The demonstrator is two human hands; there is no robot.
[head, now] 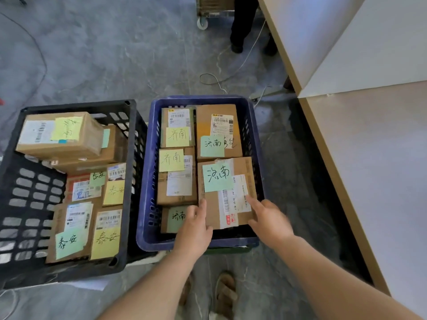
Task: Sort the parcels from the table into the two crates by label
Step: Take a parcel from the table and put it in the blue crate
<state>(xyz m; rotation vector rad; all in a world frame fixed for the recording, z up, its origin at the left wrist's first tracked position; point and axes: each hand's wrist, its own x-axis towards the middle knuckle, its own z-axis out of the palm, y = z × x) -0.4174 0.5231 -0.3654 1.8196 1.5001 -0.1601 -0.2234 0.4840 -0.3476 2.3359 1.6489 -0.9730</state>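
A blue crate [144, 218] stands on the floor with several cardboard parcels, each bearing a green or yellow sticky note. The nearest right parcel [242, 167], with a large green note, lies tilted in the crate's front right corner. My left hand [195, 227] touches its left edge with the thumb up along the side. My right hand [268, 219] rests on its right front corner with fingers spread over the white label. A black crate [34, 185] to the left holds several parcels with differently written notes.
A white table [369, 139] with a wooden edge runs along the right. Another person's legs [242, 24] and a wheeled cart [203, 19] are at the top. A thin white cable [217, 79] lies on the grey floor behind the crates. My sandalled feet show below.
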